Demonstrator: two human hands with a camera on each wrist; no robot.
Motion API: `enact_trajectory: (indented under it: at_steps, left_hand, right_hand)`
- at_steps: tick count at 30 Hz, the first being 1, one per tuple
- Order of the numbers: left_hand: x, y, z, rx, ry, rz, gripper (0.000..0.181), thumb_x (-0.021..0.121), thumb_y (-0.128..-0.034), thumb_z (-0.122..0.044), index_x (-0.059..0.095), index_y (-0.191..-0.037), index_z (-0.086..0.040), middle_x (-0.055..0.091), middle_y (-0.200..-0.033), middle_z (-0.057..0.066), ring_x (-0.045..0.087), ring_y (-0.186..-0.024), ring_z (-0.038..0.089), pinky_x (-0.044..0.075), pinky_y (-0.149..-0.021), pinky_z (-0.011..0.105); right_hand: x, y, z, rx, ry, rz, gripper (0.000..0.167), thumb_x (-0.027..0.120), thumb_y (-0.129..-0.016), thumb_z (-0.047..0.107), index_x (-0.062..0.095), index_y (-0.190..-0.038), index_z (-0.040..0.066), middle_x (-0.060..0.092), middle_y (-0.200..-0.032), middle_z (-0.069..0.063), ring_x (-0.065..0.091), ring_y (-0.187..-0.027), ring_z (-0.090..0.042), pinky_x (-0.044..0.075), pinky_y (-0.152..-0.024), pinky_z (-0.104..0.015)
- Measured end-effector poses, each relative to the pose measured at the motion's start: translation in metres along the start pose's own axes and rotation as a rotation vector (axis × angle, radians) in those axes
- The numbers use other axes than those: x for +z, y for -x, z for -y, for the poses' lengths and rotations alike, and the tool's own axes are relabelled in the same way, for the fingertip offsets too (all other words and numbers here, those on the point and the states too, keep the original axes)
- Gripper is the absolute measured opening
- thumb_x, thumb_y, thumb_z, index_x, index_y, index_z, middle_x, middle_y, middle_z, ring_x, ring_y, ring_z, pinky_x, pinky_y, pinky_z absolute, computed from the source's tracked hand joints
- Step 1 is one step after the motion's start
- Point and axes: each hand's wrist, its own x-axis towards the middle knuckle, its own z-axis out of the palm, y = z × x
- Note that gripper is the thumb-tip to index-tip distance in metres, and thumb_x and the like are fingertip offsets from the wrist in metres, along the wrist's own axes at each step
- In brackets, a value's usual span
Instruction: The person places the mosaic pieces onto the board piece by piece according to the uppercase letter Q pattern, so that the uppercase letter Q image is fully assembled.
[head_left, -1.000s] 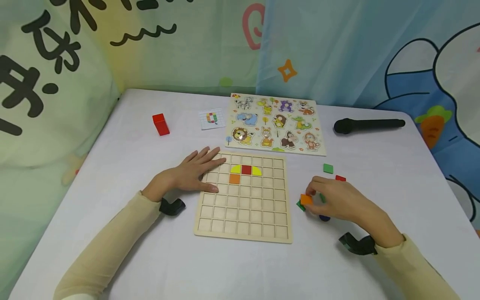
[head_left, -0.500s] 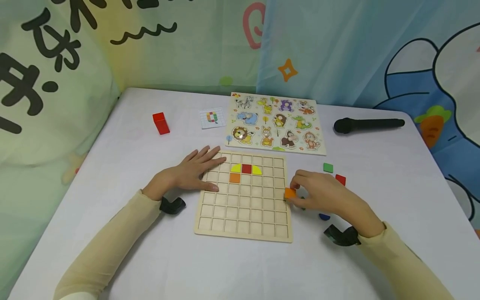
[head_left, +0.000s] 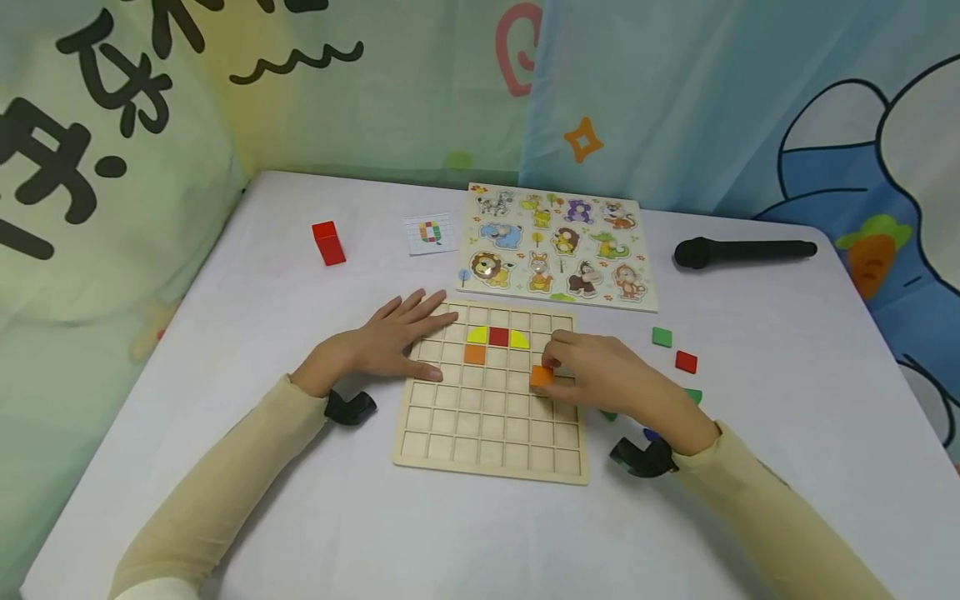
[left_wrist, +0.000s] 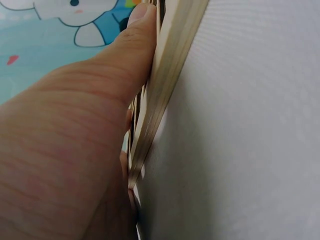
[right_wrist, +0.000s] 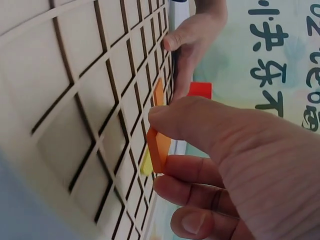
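A wooden grid board [head_left: 480, 425] lies on the white table. In its upper rows sit a red square tile [head_left: 498, 337] between two yellow quarter-round tiles [head_left: 476, 335], and an orange square tile [head_left: 474, 354] below the left one. My left hand [head_left: 386, 342] rests on the board's left edge with fingers spread straight. Over the right part of the board, my right hand [head_left: 607, 375] pinches another orange square tile [head_left: 542, 377] between thumb and fingers. In the right wrist view that orange tile [right_wrist: 159, 152] is tilted, held just off the grid.
Right of the board lie a green tile [head_left: 662, 337], a red tile [head_left: 686, 362] and other pieces partly hidden by my right hand. Behind are a pattern card [head_left: 431, 233], an animal puzzle [head_left: 558, 246], a black microphone [head_left: 742, 252] and a red block [head_left: 329, 242].
My right hand has carried the orange tile leftward from the loose pieces to above the board's right columns. My left hand has stayed on the board's edge.
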Motion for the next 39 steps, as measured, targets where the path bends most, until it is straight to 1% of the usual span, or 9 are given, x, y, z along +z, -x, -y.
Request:
enact_trajectory:
  at_steps: [5,7,14,19,23,31,35,39]
  left_hand:
    - [0.000,-0.001,0.000,0.007,0.005,-0.003,0.091,0.064,-0.0848,-0.060,0.019,-0.157,-0.026,-0.002,-0.166,0.002,-0.009,-0.151,0.031,-0.003,-0.120,0.055]
    - [0.000,-0.001,-0.001,0.008,0.009,-0.003,0.091,0.064,-0.0847,-0.059,0.020,-0.157,-0.025,-0.002,-0.166,0.003,-0.009,-0.151,0.031,-0.003,-0.120,0.055]
    - [0.000,-0.001,-0.001,0.000,-0.004,-0.009,0.091,0.065,-0.0846,-0.059,0.021,-0.157,-0.025,-0.001,-0.166,0.002,-0.009,-0.152,0.031,-0.003,-0.120,0.054]
    - [0.000,-0.001,-0.001,0.001,-0.005,-0.012,0.091,0.065,-0.0845,-0.059,0.021,-0.157,-0.026,-0.001,-0.166,0.002,-0.008,-0.152,0.031,-0.002,-0.120,0.054]
    - [0.000,-0.001,-0.001,0.002,-0.005,-0.009,0.091,0.064,-0.0849,-0.060,0.020,-0.157,-0.025,-0.002,-0.166,0.002,-0.009,-0.152,0.031,-0.002,-0.120,0.054]
    - [-0.001,-0.001,-0.002,-0.005,0.004,0.000,0.090,0.064,-0.0856,-0.059,0.020,-0.157,-0.025,-0.002,-0.166,0.002,-0.009,-0.152,0.030,-0.003,-0.120,0.054]
    - [-0.001,0.000,-0.001,0.000,-0.004,-0.004,0.090,0.064,-0.0855,-0.059,0.020,-0.157,-0.025,-0.002,-0.166,0.002,-0.008,-0.152,0.031,-0.002,-0.120,0.054]
    - [-0.001,0.000,-0.001,0.002,-0.012,0.002,0.090,0.063,-0.0858,-0.059,0.019,-0.157,-0.025,-0.003,-0.166,0.002,-0.009,-0.152,0.031,-0.002,-0.120,0.054]
  right_hand:
    - [0.001,-0.010,0.007,-0.014,0.006,0.025,0.030,0.074,-0.085,0.040,0.068,-0.095,0.013,0.059,-0.090,0.002,0.052,-0.073,-0.012,0.048,-0.066,-0.027]
    - [0.002,-0.014,0.009,-0.022,0.010,0.021,0.031,0.074,-0.085,0.041,0.068,-0.095,0.012,0.059,-0.089,0.002,0.052,-0.071,-0.012,0.047,-0.065,-0.026]
    - [0.006,-0.025,0.014,-0.090,0.028,0.005,0.029,0.072,-0.086,0.039,0.068,-0.094,0.011,0.057,-0.086,0.003,0.050,-0.067,-0.010,0.044,-0.060,-0.025]
    - [0.009,-0.032,0.018,-0.093,0.014,0.006,0.030,0.073,-0.086,0.040,0.067,-0.091,0.010,0.055,-0.084,0.002,0.049,-0.067,-0.011,0.043,-0.059,-0.024]
    - [0.011,-0.036,0.022,-0.114,0.016,-0.005,0.029,0.073,-0.086,0.039,0.066,-0.089,0.011,0.054,-0.082,0.003,0.048,-0.067,-0.010,0.043,-0.058,-0.024]
    - [0.013,-0.046,0.031,-0.133,0.037,0.008,0.028,0.071,-0.088,0.039,0.066,-0.091,0.011,0.055,-0.084,0.003,0.049,-0.066,-0.010,0.043,-0.057,-0.025]
    - [0.014,-0.051,0.036,-0.151,0.053,-0.001,0.027,0.070,-0.088,0.039,0.063,-0.086,0.013,0.050,-0.081,0.003,0.046,-0.063,-0.010,0.037,-0.053,-0.024]
    - [0.016,-0.055,0.038,-0.163,0.067,-0.011,0.026,0.070,-0.089,0.039,0.062,-0.085,0.015,0.048,-0.079,0.003,0.044,-0.061,-0.010,0.035,-0.052,-0.023]
